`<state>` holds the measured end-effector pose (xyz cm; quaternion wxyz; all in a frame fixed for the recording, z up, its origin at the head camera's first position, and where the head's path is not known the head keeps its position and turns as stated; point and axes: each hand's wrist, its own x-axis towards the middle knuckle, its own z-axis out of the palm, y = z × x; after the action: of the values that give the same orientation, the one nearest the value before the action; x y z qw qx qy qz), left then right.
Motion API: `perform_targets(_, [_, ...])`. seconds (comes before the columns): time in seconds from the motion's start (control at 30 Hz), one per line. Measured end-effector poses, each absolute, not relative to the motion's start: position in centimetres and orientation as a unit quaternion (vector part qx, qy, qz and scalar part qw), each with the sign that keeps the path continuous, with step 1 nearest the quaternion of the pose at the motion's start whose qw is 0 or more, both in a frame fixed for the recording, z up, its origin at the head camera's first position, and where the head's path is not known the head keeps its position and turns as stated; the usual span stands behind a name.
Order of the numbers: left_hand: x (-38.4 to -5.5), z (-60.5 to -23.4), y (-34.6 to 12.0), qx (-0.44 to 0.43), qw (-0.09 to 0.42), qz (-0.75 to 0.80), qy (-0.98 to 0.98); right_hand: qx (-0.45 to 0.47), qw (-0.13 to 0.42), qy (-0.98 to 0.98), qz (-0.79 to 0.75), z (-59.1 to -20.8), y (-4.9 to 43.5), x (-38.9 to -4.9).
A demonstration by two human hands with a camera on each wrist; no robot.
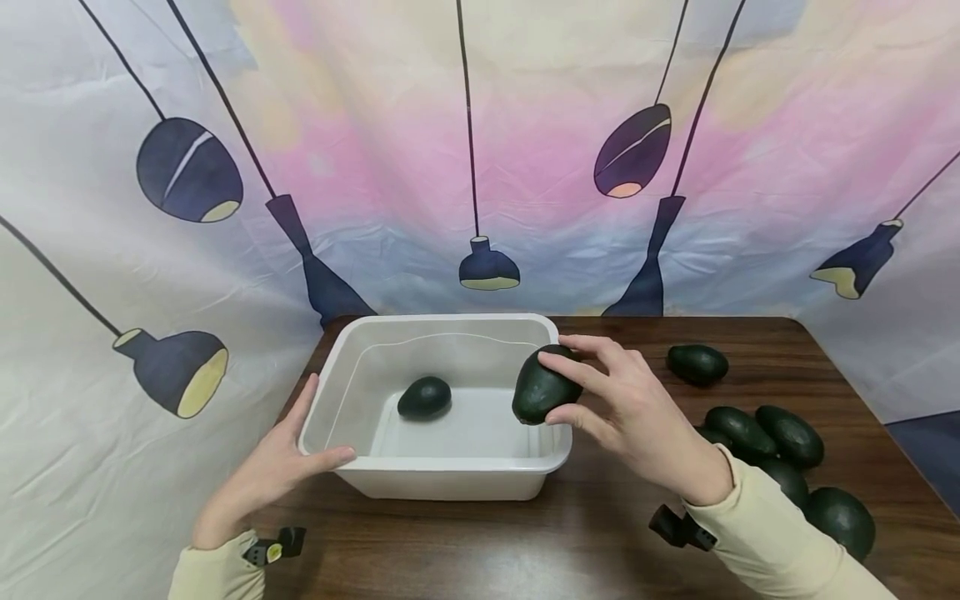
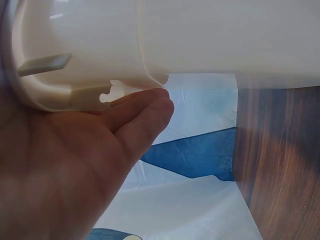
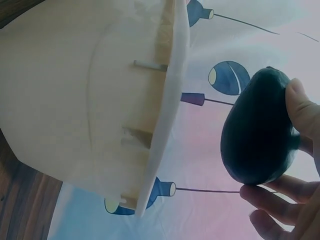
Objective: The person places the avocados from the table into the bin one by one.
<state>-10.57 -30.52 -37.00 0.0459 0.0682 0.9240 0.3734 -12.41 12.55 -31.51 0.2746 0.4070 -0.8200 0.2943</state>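
Note:
A dark green avocado [image 1: 542, 388] is pinched between the thumb and fingers of my right hand [image 1: 626, 408], above the right side of a white plastic tub [image 1: 450, 465]. The right wrist view shows this avocado [image 3: 257, 127] apart from the tub's rim [image 3: 167, 115]. Inside the tub, another avocado [image 1: 425, 398] lies on the bottom, left of centre. My left hand [image 1: 281, 462] rests against the tub's front left corner, thumb across the rim. Seen in the left wrist view, its nearly straight fingers [image 2: 145, 117] touch the outside beneath the rim.
Several avocados [image 1: 791, 436] lie grouped on the brown wooden table [image 1: 465, 546] at the right, partly behind the right forearm. A single avocado [image 1: 697, 365] lies farther back. Behind the table hangs a cloth [image 1: 390, 142] printed with lamps.

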Motion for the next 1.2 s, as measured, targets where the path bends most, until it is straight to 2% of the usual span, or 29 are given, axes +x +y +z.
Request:
perform_targets(0.33, [-10.8,-37.4,-30.6,0.071,0.032,0.375,0.924,0.417,0.273,-0.823,0.273,-32.0,11.6,-12.7])
perform_targets(0.8, [-10.8,-37.6,-30.6,0.077,0.028,0.378,0.922,0.41,0.217,-0.858,0.221,-32.7,10.4,-13.1])
perform_targets(1.2, [-10.8,-37.3,-30.5,0.073,0.028,0.374,0.924,0.416,0.207,-0.862,0.204,-33.0,10.0,-13.3])
